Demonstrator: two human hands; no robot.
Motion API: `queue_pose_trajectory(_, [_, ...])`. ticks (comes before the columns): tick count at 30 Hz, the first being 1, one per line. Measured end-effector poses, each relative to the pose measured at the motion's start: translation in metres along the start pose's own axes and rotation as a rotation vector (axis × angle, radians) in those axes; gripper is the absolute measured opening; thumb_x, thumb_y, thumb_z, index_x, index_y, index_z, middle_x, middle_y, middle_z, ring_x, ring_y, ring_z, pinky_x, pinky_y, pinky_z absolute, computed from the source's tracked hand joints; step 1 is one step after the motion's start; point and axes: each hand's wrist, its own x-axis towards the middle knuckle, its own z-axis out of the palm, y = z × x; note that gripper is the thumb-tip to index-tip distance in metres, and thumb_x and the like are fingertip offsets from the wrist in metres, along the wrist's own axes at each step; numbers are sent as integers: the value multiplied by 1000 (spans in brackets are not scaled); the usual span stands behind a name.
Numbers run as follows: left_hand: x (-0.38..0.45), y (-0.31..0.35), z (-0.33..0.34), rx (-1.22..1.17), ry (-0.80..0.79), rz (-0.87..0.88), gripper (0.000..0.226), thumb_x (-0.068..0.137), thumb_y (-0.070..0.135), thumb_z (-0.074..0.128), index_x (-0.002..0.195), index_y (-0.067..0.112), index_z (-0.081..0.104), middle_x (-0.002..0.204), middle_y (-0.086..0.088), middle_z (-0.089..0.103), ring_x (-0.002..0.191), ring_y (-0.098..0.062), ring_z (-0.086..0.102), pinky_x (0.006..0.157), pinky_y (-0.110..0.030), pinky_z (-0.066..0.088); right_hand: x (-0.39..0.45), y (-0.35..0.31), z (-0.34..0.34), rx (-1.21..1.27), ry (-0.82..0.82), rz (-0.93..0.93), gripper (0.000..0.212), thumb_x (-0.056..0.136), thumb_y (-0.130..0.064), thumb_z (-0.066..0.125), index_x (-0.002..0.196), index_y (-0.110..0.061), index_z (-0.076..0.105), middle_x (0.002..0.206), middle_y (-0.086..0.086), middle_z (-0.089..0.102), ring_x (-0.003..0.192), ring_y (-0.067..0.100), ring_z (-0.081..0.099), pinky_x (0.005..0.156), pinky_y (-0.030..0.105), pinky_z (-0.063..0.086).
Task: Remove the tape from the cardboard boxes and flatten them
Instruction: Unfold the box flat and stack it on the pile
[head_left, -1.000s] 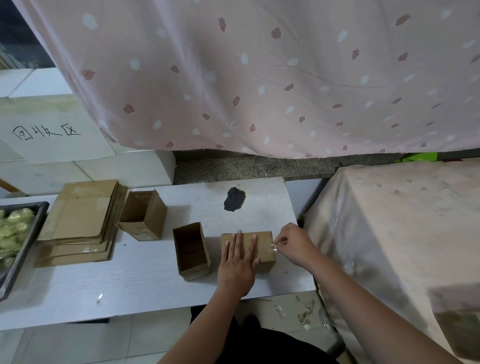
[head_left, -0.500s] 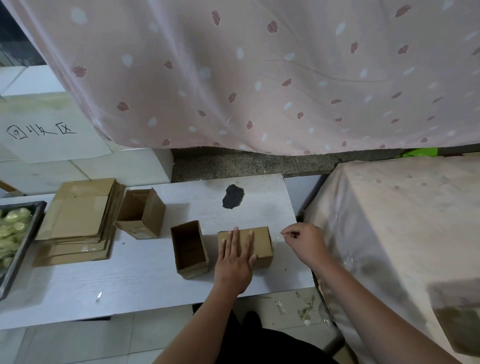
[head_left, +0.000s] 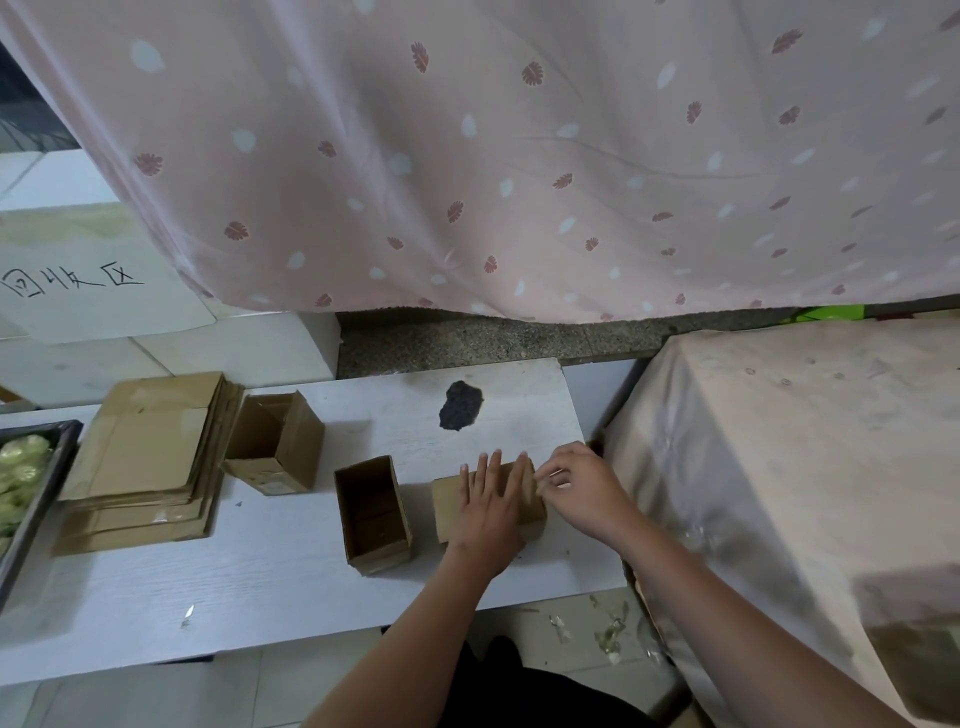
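Light cardboard, pinned flat and picked at its right end

On the white tabletop (head_left: 291, 587), right of the flattened stack (head_left: 150, 457) and 2 open boxes (head_left: 275, 441) (head_left: 371, 512), the closed box (head_left: 447, 501) looks light, thin-walled and easily crushed. The left hand (head_left: 488, 512) presses it with straight fingers; the right hand (head_left: 582, 486) curls at its right edge, apparently pinching tape I cannot make out. Best hold, I judge: a lifted tape end.
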Motion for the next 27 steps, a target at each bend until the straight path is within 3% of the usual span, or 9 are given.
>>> queue_pose_trajectory(2, [6, -3, -8, -21, 3, 29, 108, 91, 31, 65, 157, 29, -19, 166, -18, -3, 154, -37, -8, 120, -52, -12, 0, -8, -4, 79, -38, -12, 9, 86, -11, 70, 87, -20, 72, 106, -5, 63, 88, 11, 70, 84, 30, 56])
queue_pose_trajectory(4, [10, -7, -15, -27, 16, 44, 110, 87, 34, 68, 158, 31, -16, 161, -18, 15, 152, -38, 9, 123, -53, -3, 1, -17, -8, 120, -47, -1, 10, 84, -15, 72, 81, -23, 66, 84, -7, 73, 77, 3, 71, 73, 26, 53])
queue_pose_trajectory(6, [14, -9, -18, -69, 60, 62, 114, 81, 35, 73, 160, 28, -8, 147, -12, 33, 140, -33, 30, 122, -48, 15, 5, -24, -10, 77, -18, -20, 14, 83, -13, 71, 77, -24, 64, 70, -5, 72, 65, 2, 67, 65, 24, 49])
queue_pose_trajectory(8, [16, -11, -19, -175, 108, 77, 114, 75, 35, 78, 160, 25, 4, 141, -6, 39, 130, -29, 39, 115, -38, 28, 10, -27, -14, -2, -2, -75, 16, 86, -9, 68, 85, -25, 69, 74, -4, 68, 64, 7, 60, 67, 24, 49])
queue_pose_trajectory(11, [18, -16, -20, -364, 154, 75, 107, 71, 34, 81, 157, 24, 18, 141, -2, 39, 125, -27, 44, 104, -35, 40, 15, -28, -20, -65, -2, -134, 23, 93, -6, 63, 106, -20, 75, 86, -4, 62, 71, 7, 56, 71, 12, 42])
queue_pose_trajectory(13, [18, -20, -20, -447, 153, 62, 105, 71, 34, 83, 156, 22, 22, 146, 0, 35, 128, -25, 44, 102, -34, 43, 17, -28, -23, -71, 26, -141, 16, 93, -8, 65, 101, -15, 77, 93, -4, 66, 82, 8, 61, 77, 10, 43])
queue_pose_trajectory(15, [16, -24, -19, -516, 151, 19, 105, 72, 36, 84, 156, 22, 23, 149, 3, 30, 127, -21, 44, 96, -30, 45, 18, -28, -26, -14, 54, -116, 11, 91, -9, 69, 92, -16, 77, 94, -4, 71, 89, 11, 66, 84, 19, 49])
queue_pose_trajectory(21, [5, -42, -19, -665, 209, -58, 96, 72, 33, 85, 149, 23, 28, 141, 9, 31, 119, -10, 42, 90, -22, 43, 22, -17, -40, 235, 155, -2, 9, 82, -11, 78, 80, -20, 78, 82, -8, 75, 82, 4, 69, 83, 21, 53])
queue_pose_trajectory(27, [3, -52, -11, -658, 130, -65, 96, 72, 19, 83, 148, 18, 25, 140, 3, 28, 121, -18, 42, 92, -22, 43, 23, -8, -26, 129, -48, -3, 28, 90, -1, 63, 105, -22, 74, 94, -1, 65, 78, 13, 59, 81, 27, 48])
